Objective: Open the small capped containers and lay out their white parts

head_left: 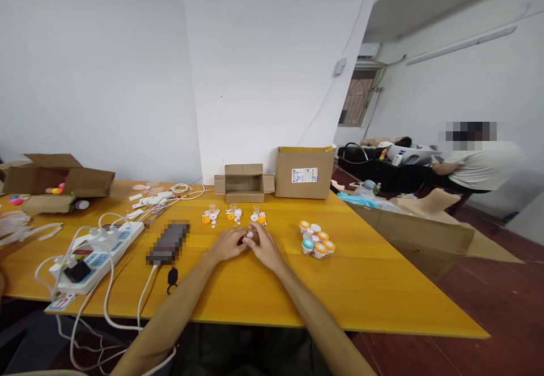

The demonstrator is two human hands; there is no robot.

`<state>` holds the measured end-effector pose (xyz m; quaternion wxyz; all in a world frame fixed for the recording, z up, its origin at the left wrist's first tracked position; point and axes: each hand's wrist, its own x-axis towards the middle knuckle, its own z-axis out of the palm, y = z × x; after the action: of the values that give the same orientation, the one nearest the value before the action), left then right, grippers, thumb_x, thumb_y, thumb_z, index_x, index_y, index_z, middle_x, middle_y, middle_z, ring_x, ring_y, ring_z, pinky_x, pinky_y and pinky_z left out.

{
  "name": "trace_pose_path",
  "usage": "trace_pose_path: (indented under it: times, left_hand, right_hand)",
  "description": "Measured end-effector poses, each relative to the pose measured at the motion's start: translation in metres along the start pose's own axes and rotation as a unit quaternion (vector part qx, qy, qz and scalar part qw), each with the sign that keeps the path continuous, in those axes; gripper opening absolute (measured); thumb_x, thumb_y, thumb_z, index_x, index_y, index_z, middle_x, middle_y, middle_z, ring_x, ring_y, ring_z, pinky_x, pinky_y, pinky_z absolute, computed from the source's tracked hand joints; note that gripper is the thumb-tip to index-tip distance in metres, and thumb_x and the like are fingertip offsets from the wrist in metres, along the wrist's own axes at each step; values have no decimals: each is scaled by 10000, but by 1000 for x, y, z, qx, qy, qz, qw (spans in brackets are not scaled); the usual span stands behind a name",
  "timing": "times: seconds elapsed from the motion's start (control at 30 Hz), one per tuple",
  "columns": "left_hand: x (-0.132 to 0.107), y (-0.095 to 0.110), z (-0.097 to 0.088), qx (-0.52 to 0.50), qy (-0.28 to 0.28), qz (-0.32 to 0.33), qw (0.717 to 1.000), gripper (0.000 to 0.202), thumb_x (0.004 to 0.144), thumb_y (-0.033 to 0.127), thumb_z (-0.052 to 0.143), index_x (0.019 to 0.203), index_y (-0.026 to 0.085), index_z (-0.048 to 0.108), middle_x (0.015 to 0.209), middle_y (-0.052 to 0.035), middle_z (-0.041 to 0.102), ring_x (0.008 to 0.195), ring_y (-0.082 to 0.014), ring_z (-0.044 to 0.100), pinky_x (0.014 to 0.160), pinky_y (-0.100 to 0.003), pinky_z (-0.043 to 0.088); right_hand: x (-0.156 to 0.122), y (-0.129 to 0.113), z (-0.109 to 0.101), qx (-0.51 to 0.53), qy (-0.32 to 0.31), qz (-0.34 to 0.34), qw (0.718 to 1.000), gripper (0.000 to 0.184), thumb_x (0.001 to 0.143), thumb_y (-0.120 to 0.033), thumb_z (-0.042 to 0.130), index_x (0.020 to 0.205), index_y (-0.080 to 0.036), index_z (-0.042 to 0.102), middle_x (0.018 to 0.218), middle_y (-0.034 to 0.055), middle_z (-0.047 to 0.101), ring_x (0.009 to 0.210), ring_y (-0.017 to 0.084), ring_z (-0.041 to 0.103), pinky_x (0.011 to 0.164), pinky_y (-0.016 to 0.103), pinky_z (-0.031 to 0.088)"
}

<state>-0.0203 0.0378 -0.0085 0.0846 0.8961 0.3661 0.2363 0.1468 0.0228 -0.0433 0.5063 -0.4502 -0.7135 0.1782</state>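
Observation:
My left hand (229, 244) and my right hand (264, 247) meet over the yellow table (374, 285), fingers pinched together on a small white and dark part (250, 235) between them. Just beyond my fingers lie three little groups of orange and white plastic pieces (233, 215). To the right of my right hand stands a cluster of small round containers with orange, white and teal lids (317, 239).
A power strip (102, 254) with plugs and white cables lies at left beside a dark phone (168, 243). Open cardboard boxes sit at the far left (55, 180) and at the back (243, 183), a closed box (304, 172) by the wall. A person sits at right.

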Motion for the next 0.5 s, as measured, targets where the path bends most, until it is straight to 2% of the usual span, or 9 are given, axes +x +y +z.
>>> trace_pose_path:
  times: [0.13, 0.23, 0.37, 0.5]
  left_hand:
    - [0, 0, 0, 10, -3, -8, 1000, 192, 922, 360, 519, 873, 204, 619, 869, -52, 683, 805, -213, 635, 722, -295, 460]
    - [0, 0, 0, 9, -2, -9, 1000, 225, 926, 404, 521, 886, 208, 623, 849, -44, 678, 793, -210, 629, 725, -294, 463]
    - [-1, -1, 1, 1, 0, -10, 1000, 178, 923, 337, 509, 924, 208, 632, 863, -50, 680, 813, -212, 632, 745, -294, 468]
    - [-1, -1, 1, -5, -1, -14, 1000, 179, 917, 344, 520, 893, 207, 634, 869, -53, 683, 820, -217, 634, 753, -297, 470]
  right_hand:
    - [1, 3, 0, -15, -3, 52, 999, 289, 837, -307, 589, 1118, -249, 624, 1003, 62, 707, 943, 257, 675, 863, 414, 553]
    - [0, 5, 0, 0, -5, 18, 1000, 336, 852, -277, 566, 1183, -254, 609, 1110, 70, 697, 1045, 252, 656, 940, 419, 529]
    - [-2, 6, 1, 4, -11, -17, 1000, 444, 847, -269, 582, 1291, -257, 559, 1196, 70, 664, 1142, 242, 615, 1008, 412, 490]
    - [1, 3, 0, -4, 3, 31, 999, 388, 833, -295, 597, 1217, -243, 593, 1055, 59, 687, 992, 243, 657, 907, 406, 535]
